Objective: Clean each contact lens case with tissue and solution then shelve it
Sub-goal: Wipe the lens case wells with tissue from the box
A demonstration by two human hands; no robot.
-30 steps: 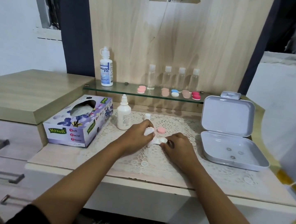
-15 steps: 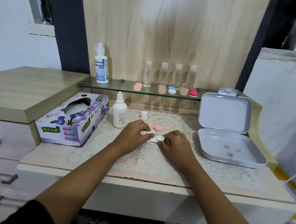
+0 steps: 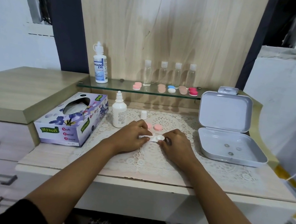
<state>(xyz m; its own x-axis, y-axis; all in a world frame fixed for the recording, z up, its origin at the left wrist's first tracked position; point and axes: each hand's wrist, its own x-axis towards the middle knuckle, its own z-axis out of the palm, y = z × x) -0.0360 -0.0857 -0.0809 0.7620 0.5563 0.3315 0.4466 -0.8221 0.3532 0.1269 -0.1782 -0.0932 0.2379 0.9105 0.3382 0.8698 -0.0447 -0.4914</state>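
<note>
The white lens case (image 3: 159,138) lies on the table (image 3: 247,183), its right end pinched by the right hand (image 3: 176,147). The left hand (image 3: 130,136) grips folded tissue (image 3: 144,137), seemingly inside the left well; twist gently there, pinning the case flat.

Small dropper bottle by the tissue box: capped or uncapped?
Uncapped. The dropper bottle shows a bare nozzle, and a white cap stands apart on the lace mat to its right.
</note>
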